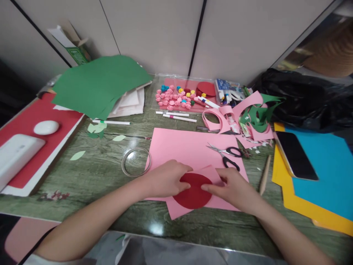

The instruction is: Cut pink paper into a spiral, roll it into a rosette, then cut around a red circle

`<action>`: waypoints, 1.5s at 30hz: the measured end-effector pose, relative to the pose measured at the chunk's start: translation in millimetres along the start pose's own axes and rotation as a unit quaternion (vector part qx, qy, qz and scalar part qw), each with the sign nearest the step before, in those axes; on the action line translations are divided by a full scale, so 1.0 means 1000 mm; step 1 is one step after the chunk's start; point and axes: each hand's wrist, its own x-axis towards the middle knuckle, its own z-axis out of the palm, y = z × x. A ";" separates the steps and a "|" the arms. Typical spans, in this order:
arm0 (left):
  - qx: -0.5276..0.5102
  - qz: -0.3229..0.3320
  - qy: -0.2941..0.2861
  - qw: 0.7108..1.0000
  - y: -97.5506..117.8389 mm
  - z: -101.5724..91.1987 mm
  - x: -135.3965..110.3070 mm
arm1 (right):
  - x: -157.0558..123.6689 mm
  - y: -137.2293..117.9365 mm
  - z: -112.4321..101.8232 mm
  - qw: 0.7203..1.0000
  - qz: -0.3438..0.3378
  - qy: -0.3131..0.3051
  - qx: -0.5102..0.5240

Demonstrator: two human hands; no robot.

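Note:
A red paper circle [193, 197] lies over a smaller piece of pink paper [176, 211]. My left hand [171, 178] pinches both at the circle's left side, its thumb on the red face. On the opposite side my right hand [235, 186] grips them too, thumb on top and fingers behind the pink piece. Beneath is a large pink sheet [176, 147], flat on the table. Scissors [234, 151] with black handles rest on that sheet, just beyond my right hand. A tape ring [124, 165] sits by its left edge.
Pink and green paper scraps [255, 114] pile up behind the scissors. At the back, a clear tray [157, 79] holds small pink pieces. A phone [298, 156] lies on blue and yellow sheets at right. Green paper [96, 82] and a white box [20, 154] are at left.

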 end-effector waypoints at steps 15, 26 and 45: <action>-0.187 0.018 0.367 0.911 -0.005 -0.012 0.000 | 0.004 0.024 -0.013 0.973 0.025 0.153 0.173; -0.613 -0.113 0.215 0.752 0.005 0.020 0.018 | 0.005 0.026 -0.009 0.941 0.013 0.258 0.218; -0.593 -0.146 0.291 0.737 -0.010 0.012 0.022 | 0.004 0.056 -0.054 0.934 -0.021 0.343 -0.092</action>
